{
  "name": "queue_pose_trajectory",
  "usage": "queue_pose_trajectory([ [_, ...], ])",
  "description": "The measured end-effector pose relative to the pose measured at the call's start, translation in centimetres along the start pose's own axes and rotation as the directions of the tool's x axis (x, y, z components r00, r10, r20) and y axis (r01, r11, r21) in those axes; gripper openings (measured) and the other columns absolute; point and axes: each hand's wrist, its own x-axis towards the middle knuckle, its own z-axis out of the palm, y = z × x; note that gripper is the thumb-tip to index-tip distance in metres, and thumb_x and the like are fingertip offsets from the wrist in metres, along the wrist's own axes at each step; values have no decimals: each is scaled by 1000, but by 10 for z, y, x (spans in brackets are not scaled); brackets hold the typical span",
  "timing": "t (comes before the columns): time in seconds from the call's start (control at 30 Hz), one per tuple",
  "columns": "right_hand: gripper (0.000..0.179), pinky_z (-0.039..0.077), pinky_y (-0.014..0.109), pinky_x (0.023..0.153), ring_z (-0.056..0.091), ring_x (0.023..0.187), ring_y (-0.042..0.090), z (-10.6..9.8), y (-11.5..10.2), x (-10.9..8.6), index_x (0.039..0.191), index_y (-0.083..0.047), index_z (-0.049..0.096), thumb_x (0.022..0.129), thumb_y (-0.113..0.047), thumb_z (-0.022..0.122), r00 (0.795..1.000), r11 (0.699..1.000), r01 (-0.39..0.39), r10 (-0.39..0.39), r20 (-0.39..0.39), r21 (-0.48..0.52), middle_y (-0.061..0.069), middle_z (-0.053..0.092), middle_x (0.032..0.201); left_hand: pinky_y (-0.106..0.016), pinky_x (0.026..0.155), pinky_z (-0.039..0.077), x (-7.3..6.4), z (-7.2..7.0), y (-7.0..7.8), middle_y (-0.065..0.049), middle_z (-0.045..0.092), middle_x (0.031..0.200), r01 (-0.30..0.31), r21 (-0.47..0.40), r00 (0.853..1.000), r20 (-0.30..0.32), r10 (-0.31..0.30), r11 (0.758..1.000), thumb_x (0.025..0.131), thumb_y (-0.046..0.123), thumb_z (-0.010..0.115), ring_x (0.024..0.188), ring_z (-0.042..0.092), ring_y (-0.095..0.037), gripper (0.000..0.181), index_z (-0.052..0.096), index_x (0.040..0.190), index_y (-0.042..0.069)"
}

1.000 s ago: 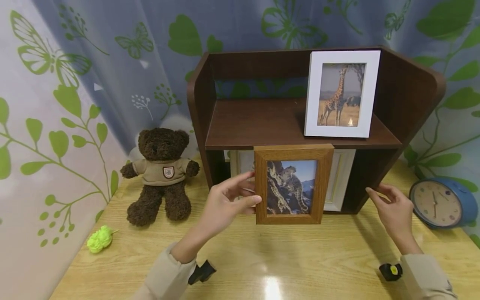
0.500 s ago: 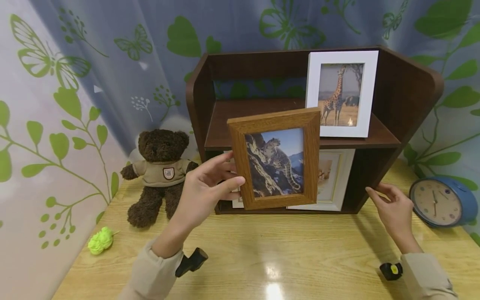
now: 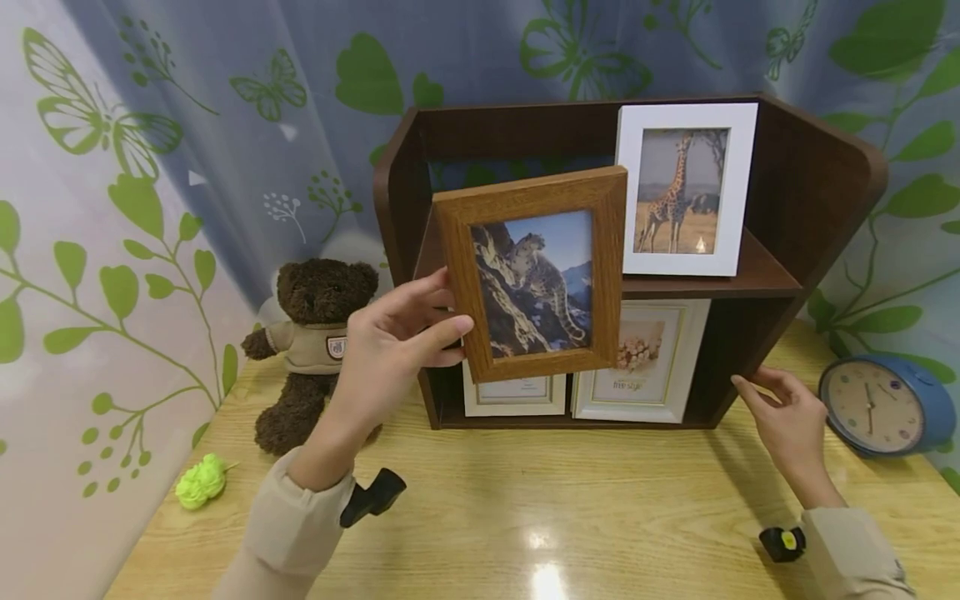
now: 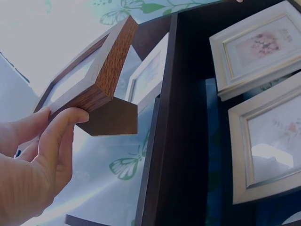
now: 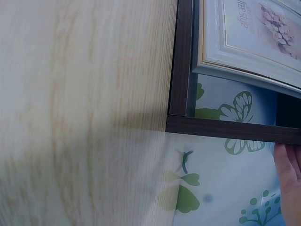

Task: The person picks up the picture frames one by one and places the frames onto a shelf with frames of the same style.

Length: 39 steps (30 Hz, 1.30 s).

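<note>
My left hand pinches the left edge of a brown wooden photo frame with a snow leopard picture. It is held up in front of the dark bookshelf's upper level, tilted slightly. In the left wrist view, the frame's back stand sticks out behind it. My right hand touches the bookshelf's right side panel; in the right wrist view, straight fingers meet its outer face. A white photo frame with a giraffe picture stands on the upper level, at the right.
Below, a cream frame and a white frame with flowers stand inside the bookshelf. A brown teddy bear sits left of it. A blue clock is at the right, and a bright green flower lies on the wooden table.
My left hand has raised the wooden frame up and left, from before the lower compartment to before the upper level, tilting it. The lower frames are more exposed. My right hand stays put.
</note>
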Motion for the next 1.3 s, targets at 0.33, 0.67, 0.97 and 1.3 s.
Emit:
queue_pose_trajectory([
  [0.33,18,47,3,70,59,79,-14,0,-2,-1,91,-21,65,84,-5,72,1000,1000,-1,1,-1,-7,-25,60,84,-33,67,59,22,-2,8,-5,67,104,-109,63,992,-63,113,992,86,-2,67,86,67,-12,44,59,129,4],
  [0.67,18,47,3,68,60,75,-14,0,-3,-2,89,-22,65,84,-5,71,1000,1000,-8,8,6,19,-26,61,83,-27,66,58,47,1,1,-15,64,107,-230,162,963,-104,248,960,87,2,68,85,66,-7,45,57,131,4],
  [0.97,19,47,3,69,60,76,-13,0,-1,-2,90,-19,66,83,-2,72,1000,1000,-3,3,-4,23,-25,61,82,-28,68,58,60,9,-7,-13,64,107,-206,184,969,-95,226,961,88,7,68,87,65,-11,47,56,133,7],
  [1.3,18,47,3,70,60,77,-13,0,-1,-2,91,-19,65,84,-3,71,1000,1000,12,-12,4,15,-24,61,84,-29,67,59,75,12,-13,-13,63,109,-185,184,976,-82,202,965,89,10,67,92,66,-19,48,54,135,10],
])
